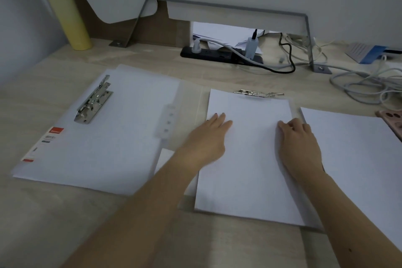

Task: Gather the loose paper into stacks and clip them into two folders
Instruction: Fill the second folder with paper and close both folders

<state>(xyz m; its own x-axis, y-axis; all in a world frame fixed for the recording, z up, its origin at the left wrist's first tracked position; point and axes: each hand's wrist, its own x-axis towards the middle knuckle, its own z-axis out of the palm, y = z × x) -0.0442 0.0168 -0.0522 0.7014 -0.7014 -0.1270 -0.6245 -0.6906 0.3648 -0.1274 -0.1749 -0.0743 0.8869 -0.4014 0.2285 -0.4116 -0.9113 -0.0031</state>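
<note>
Near, centre of desk [65,213]: plain white stack [248,169], long axis running near to far, top edge at a metal clip [257,93]. Pressed flat on its left edge, left hand [208,137], fingers straight. On its right edge, right hand [300,143], fingers bent; grip unclear. Just right, second stack [356,159]. Left, open folder [104,148], raised clip [93,100] pointing far-right. Beyond, power strip [221,55].
</note>
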